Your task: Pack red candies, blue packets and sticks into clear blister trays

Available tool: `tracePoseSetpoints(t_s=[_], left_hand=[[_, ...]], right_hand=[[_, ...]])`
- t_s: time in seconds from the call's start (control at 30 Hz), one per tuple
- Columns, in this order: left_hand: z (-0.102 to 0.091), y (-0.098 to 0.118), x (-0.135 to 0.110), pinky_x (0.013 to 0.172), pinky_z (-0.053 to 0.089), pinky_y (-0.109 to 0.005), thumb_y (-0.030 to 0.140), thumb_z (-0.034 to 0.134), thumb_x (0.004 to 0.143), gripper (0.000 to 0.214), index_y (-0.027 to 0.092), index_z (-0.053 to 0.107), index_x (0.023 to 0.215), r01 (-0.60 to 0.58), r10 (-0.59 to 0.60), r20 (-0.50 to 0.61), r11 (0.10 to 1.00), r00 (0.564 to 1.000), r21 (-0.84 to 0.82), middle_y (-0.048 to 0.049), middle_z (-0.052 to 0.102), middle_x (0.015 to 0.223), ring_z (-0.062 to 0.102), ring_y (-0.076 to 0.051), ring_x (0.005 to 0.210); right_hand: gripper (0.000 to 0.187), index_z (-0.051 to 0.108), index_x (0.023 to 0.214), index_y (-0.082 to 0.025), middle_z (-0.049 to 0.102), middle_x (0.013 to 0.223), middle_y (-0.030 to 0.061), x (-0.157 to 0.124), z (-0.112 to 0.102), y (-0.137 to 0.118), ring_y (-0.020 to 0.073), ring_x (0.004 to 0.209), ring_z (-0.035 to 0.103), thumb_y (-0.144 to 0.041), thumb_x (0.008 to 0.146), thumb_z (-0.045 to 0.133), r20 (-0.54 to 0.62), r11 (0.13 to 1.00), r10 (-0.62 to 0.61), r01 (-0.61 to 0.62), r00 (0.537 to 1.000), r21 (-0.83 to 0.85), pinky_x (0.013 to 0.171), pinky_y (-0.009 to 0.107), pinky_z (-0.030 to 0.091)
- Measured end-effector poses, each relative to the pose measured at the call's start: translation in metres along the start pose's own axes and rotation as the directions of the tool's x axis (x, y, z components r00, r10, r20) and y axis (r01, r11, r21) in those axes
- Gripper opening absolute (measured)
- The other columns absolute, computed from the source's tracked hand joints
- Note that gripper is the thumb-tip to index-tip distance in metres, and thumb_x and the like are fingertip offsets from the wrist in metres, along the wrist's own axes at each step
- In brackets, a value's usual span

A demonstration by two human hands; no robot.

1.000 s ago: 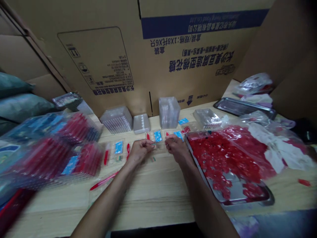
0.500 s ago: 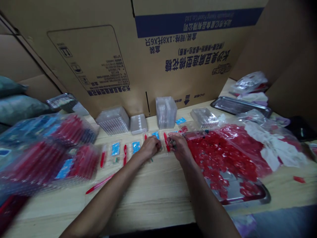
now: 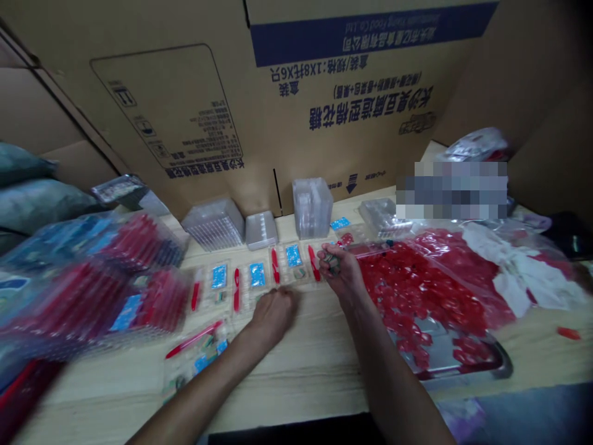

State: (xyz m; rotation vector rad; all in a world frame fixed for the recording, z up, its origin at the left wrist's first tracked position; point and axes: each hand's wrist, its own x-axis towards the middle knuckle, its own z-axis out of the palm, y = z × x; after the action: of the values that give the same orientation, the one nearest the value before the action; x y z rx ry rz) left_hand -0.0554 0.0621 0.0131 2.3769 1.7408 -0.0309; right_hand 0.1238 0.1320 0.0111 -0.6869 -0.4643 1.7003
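Note:
My left hand is over the bare table just in front of the row of clear plastic trays. It is blurred, with its fingers curled under, and what they hold, if anything, is hidden. My right hand is palm up and closed around several small greenish pieces, beside the right end of the row. The trays hold red plastic pens or sticks, blue printed packets and small green-and-white pieces. A filled tray lies nearer me, partly behind my left forearm.
Red wrapped pieces heap on a metal tray at right, under a clear bag. Stacked filled packs stand at left. Stacks of clear trays stand along the back, before a large cardboard box.
My left hand has drawn back toward me from a tray in the row, uncovering its packet and green piece. My right hand has turned slightly, showing more of the pieces in it.

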Motion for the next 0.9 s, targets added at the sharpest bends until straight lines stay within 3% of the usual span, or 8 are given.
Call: tracePoseSetpoints(t_s=[0.13,0.3,0.43,0.57,0.63,0.73,0.8,0.9], left_hand=[[-0.001,0.003,-0.010,0.074,0.049,-0.031,-0.001,0.050,0.079,0.027,0.012,0.067,0.096,-0.001,0.001,0.007,1.000,1.000,0.022,-0.0141,0.068,0.094,0.065,-0.024,0.088],[-0.015,0.003,0.024,0.078,0.050,-0.029,0.008,0.048,0.087,0.026,0.017,0.065,0.105,-0.103,0.089,-0.238,0.994,0.967,-0.044,-0.0102,0.062,0.102,0.062,-0.020,0.092],[-0.008,0.008,0.049,0.083,0.049,-0.031,0.005,0.048,0.085,0.022,0.015,0.066,0.093,-0.172,0.169,-0.189,0.985,0.967,-0.001,-0.0119,0.064,0.100,0.062,-0.022,0.094],[-0.001,0.002,0.047,0.083,0.049,-0.033,0.001,0.053,0.076,0.031,0.017,0.065,0.101,-0.216,0.214,-0.149,0.976,0.965,-0.002,-0.0108,0.068,0.095,0.063,-0.025,0.095],[-0.004,-0.002,0.042,0.081,0.049,-0.034,0.004,0.057,0.074,0.037,0.018,0.062,0.108,-0.198,0.170,-0.222,0.974,0.960,-0.110,-0.0096,0.069,0.094,0.063,-0.025,0.094],[-0.011,0.001,0.038,0.075,0.049,-0.030,0.013,0.051,0.086,0.025,0.019,0.058,0.109,-0.159,-0.031,-0.410,0.893,0.911,-0.421,-0.0070,0.069,0.091,0.065,-0.020,0.082],[-0.011,0.010,0.038,0.068,0.049,-0.026,0.022,0.048,0.092,0.017,0.020,0.058,0.105,-0.185,-0.089,-0.420,0.802,0.903,-0.568,-0.0044,0.069,0.088,0.064,-0.016,0.073],[-0.004,0.022,0.043,0.065,0.048,-0.023,0.031,0.062,0.086,0.017,0.020,0.061,0.099,-0.200,-0.070,-0.360,0.725,0.930,-0.659,-0.0012,0.070,0.085,0.063,-0.015,0.071]], right_hand=[[0.017,0.054,0.078,-0.018,0.054,0.060,-0.0031,-0.001,-0.002,0.001,0.0068,0.042,0.040,-0.020,0.064,0.063,0.031,0.998,0.020,-0.022,0.999,0.063,0.033,0.016,0.020],[0.014,0.055,0.076,-0.018,0.054,0.059,-0.0027,-0.001,-0.001,0.002,0.0070,0.042,0.041,-0.019,0.064,0.062,0.045,0.997,0.017,-0.020,0.999,0.078,0.032,0.015,0.022],[0.013,0.056,0.074,-0.018,0.053,0.057,-0.0030,0.000,-0.001,0.000,0.0068,0.041,0.040,-0.017,0.062,0.062,0.024,0.996,0.042,-0.044,0.999,0.073,0.032,0.015,0.022],[0.012,0.057,0.074,-0.018,0.053,0.058,-0.0028,0.001,-0.003,-0.005,0.0070,0.042,0.040,-0.018,0.063,0.062,0.028,0.994,0.049,-0.052,0.998,0.101,0.033,0.016,0.022],[0.011,0.058,0.075,-0.017,0.054,0.060,-0.0015,0.001,-0.003,-0.003,0.0078,0.043,0.041,-0.019,0.065,0.062,0.040,0.989,0.069,-0.073,0.997,0.126,0.033,0.016,0.024],[0.012,0.060,0.077,-0.017,0.058,0.066,0.0027,0.001,-0.002,0.008,0.0114,0.049,0.048,-0.028,0.071,0.059,0.049,0.964,0.104,-0.113,0.993,0.241,0.038,0.020,0.035],[0.016,0.061,0.077,-0.019,0.062,0.071,0.0046,0.002,0.000,0.020,0.0156,0.057,0.055,-0.034,0.077,0.055,-0.004,0.940,0.085,-0.078,0.996,0.333,0.045,0.026,0.044],[0.019,0.061,0.077,-0.022,0.065,0.072,0.0036,0.005,0.002,0.039,0.0193,0.066,0.061,-0.036,0.083,0.050,-0.113,0.922,0.017,0.028,0.993,0.386,0.059,0.034,0.053]])
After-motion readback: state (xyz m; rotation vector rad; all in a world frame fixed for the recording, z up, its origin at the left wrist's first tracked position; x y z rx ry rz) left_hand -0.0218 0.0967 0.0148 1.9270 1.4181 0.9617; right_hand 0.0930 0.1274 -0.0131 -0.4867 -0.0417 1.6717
